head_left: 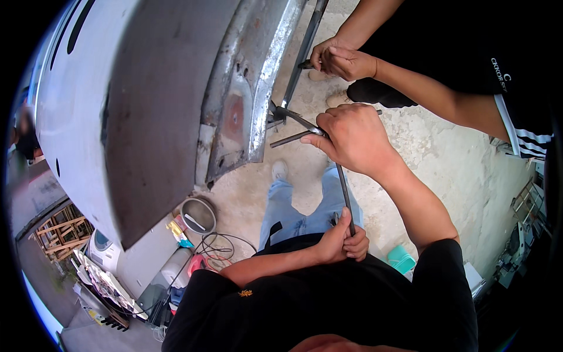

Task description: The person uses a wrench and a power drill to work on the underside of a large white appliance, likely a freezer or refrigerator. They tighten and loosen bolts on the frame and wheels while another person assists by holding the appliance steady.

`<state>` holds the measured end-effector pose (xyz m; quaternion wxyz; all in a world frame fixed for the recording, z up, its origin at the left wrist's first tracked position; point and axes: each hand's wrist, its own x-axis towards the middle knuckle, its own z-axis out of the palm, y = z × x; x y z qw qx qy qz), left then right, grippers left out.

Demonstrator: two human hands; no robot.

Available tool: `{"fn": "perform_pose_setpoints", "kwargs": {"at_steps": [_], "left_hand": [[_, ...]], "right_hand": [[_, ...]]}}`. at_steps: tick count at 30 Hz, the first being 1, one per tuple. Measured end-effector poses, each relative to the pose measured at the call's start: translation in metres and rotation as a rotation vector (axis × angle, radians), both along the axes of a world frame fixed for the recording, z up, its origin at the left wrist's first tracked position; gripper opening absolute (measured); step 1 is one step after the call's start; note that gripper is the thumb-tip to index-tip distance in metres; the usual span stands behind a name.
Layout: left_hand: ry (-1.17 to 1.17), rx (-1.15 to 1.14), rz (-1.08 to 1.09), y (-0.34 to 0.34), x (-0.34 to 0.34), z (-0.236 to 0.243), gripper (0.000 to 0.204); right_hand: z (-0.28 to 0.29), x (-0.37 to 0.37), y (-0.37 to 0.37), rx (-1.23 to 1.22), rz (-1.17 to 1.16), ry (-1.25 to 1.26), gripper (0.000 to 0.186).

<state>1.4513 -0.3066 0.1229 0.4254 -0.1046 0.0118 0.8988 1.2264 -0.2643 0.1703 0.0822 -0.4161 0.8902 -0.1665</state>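
Observation:
My right hand (359, 139) is closed round a metal pry bar (302, 122) where a thin crossbar (286, 139) meets it. The bar's bent tip reaches the bottom of a long upright metal bar (302, 56), beside the bare edge of a vehicle body panel (258, 111). Lower down, my left hand (343, 239) is wrapped round the straight shaft (344, 190), close to my waist. Across from me, another person's two hands (343, 61) are closed together by the upright bar, on a dark piece that mostly hides in their fingers.
A large white vehicle body (76, 129) with a dark inner face (152, 117) fills the left. Below it are a round grey bucket (198, 216), cables (226, 243) and wooden frames (63, 233). A teal container (400, 258) sits on the concrete floor (434, 170) at the right.

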Motion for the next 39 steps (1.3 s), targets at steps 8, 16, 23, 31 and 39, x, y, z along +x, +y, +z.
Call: {"fn": "perform_pose_setpoints", "kwargs": {"at_steps": [8, 16, 23, 31, 39], "left_hand": [[0.042, 0.009, -0.133, -0.024, 0.009, -0.009, 0.076], [0.020, -0.012, -0.199, -0.043, 0.013, -0.011, 0.074], [0.032, -0.006, -0.271, -0.060, 0.013, -0.013, 0.074], [0.035, -0.013, -0.365, -0.075, 0.013, -0.018, 0.074], [0.062, -0.030, -0.437, -0.093, 0.012, -0.025, 0.075]], "right_hand": [[-0.004, 0.012, 0.002, -0.039, -0.113, -0.040, 0.047], [-0.006, 0.024, 0.004, -0.086, -0.213, -0.021, 0.048], [-0.009, 0.034, 0.004, -0.102, -0.302, -0.021, 0.048], [-0.011, 0.046, 0.006, -0.092, -0.388, -0.017, 0.046], [-0.012, 0.053, -0.001, -0.054, -0.447, -0.004, 0.044]]}}
